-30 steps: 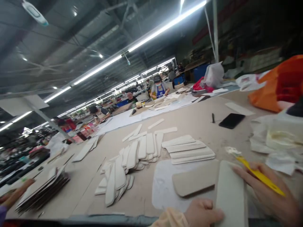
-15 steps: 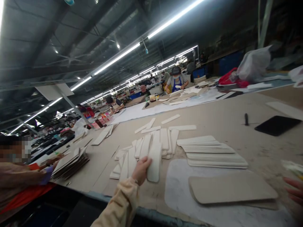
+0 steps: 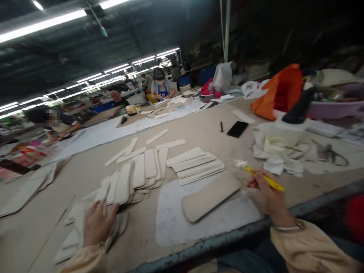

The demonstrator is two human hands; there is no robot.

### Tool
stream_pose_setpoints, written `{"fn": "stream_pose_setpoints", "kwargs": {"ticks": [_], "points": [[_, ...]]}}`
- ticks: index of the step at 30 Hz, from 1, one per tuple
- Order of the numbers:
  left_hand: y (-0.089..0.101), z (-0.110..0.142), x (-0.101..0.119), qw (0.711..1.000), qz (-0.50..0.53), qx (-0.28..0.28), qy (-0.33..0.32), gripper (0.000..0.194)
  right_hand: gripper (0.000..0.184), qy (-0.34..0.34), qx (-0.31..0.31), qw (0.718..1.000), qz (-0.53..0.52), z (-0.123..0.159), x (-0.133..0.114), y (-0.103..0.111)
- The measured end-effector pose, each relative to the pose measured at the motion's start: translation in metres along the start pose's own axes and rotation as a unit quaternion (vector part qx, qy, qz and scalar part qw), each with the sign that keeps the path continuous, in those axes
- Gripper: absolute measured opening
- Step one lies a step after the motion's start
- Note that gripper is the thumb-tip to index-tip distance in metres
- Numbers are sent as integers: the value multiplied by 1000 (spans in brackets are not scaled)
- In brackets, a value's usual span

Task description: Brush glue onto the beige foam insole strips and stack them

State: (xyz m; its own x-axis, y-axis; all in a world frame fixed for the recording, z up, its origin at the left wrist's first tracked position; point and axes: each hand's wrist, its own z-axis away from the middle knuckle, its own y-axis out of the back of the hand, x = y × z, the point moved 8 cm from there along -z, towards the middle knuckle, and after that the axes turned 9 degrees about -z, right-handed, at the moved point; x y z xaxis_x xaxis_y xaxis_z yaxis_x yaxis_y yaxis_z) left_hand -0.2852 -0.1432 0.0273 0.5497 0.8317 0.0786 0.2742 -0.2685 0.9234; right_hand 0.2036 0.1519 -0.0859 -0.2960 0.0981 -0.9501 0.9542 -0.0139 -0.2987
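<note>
My left hand (image 3: 99, 223) rests with fingers apart on a loose spread of pale, round-ended strips (image 3: 123, 184). In my right hand (image 3: 265, 195) is a brush with a yellow handle (image 3: 274, 183) and a white tip, held above the table and pointing left. Between the hands, a larger beige panel (image 3: 210, 197) lies on a white sheet (image 3: 170, 220), with another piece partly under it. Just behind it sits a fanned stack of pale pieces (image 3: 199, 165).
A black phone (image 3: 237, 129) and a dark, thin tool (image 3: 221, 126) lie farther back. On the right stand a whitish tub (image 3: 274, 144) with a stick, scissors (image 3: 331, 154), an orange bag (image 3: 263, 104) and a purple basin (image 3: 330, 110). A co-worker (image 3: 162, 89) works across the table.
The view has swung right. My left hand, earlier on one upright strip, now lies spread over the pile. My right hand has come fully into view with the brush.
</note>
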Motion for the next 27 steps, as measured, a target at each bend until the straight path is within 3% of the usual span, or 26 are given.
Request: {"fn": "stream_pose_setpoints", "kwargs": {"ticks": [2,5,7,9,12,17,27], "points": [[-25,37,51,986,82,-45,-140,42,36,18,-8,1000,16,1,-3,-2],[-44,107,128,907,226,-84,-346,58,34,19,-23,999,25,4,-3,-4],[-51,138,162,874,262,-93,-399,72,31,2,-31,999,15,7,-3,-5],[-59,152,183,865,270,-110,-409,78,29,-23,-39,999,-8,9,-3,-6],[-70,155,195,860,276,-149,-402,76,30,-70,-77,994,-33,13,0,-14],[-81,151,190,859,303,-172,-375,71,33,-121,-132,983,-27,30,9,-35],[-96,151,185,865,328,-219,-309,82,35,-176,-297,937,42,89,30,-127]]}}
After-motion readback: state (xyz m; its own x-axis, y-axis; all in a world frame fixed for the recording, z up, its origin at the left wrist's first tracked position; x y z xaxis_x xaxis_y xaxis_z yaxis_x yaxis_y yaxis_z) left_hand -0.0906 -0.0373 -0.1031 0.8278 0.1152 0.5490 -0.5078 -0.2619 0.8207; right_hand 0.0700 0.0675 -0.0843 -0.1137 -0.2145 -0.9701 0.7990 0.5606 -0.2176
